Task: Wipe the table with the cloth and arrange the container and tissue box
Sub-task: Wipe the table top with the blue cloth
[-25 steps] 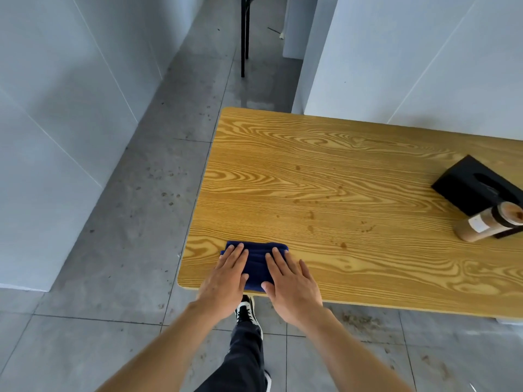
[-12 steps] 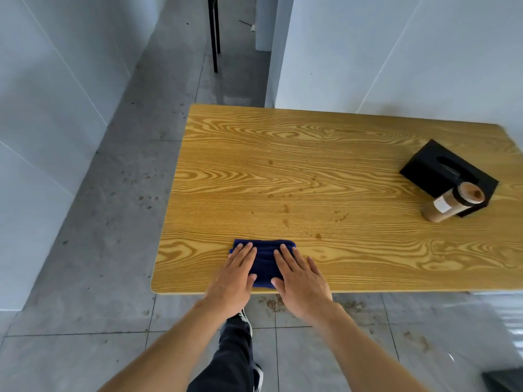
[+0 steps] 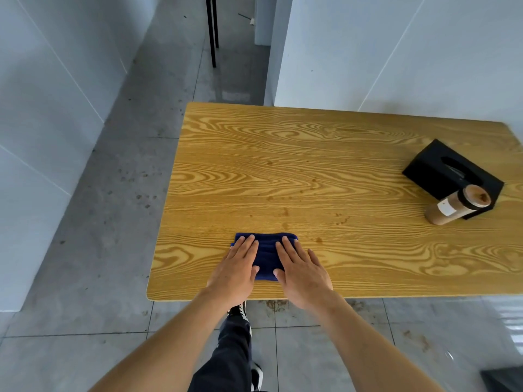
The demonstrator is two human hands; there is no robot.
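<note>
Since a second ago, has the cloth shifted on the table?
Yes. The cloth has slid right along the near edge, away from the left corner of the table and closer to the small brown stain.

Pale white panelled walls close in around a grey tiled floor, stained in spots; thin black metal legs stand down the corridor.

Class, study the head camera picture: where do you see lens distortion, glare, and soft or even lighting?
Head view: the wide lens bows the table edges and wall lines; a bright glare patch sits on the floor tiles at lower right; light is soft and even, with only faint shadows beside the tissue box and container; both hands and the cloth look sharp.
</note>
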